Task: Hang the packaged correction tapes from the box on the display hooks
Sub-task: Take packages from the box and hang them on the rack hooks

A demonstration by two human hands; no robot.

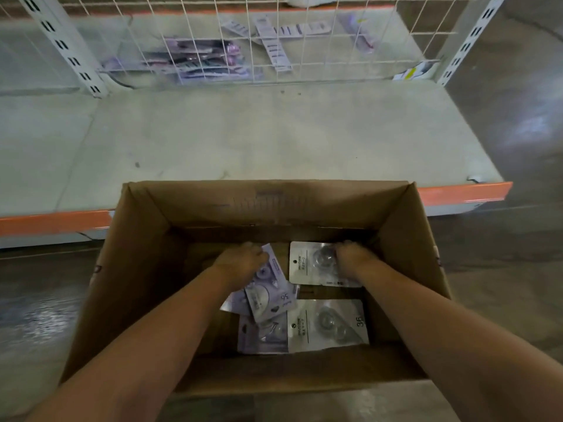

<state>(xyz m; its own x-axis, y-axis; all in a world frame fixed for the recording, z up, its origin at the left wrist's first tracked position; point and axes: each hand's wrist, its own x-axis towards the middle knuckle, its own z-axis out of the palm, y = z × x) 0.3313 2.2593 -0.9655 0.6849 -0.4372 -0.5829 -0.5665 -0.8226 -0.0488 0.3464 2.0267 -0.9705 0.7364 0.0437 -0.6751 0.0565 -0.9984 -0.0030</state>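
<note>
Both bare arms reach down into an open brown cardboard box (146, 269) standing on the floor against a low pale shelf with an orange front edge (274, 132). The left hand (240, 263) rests, fingers curled, on a lilac packaged correction tape (269, 300); the right hand (353, 257) grips a white-carded correction tape pack (307, 264). Another white pack (327, 325) lies nearer, and a white wire grid panel (243, 41) rises behind the shelf.

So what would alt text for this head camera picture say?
Both bare arms reach into an open cardboard box: the left hand on a purple correction tape pack, the right hand on a white pack. Beyond is a pale shelf and wire grid.
</note>
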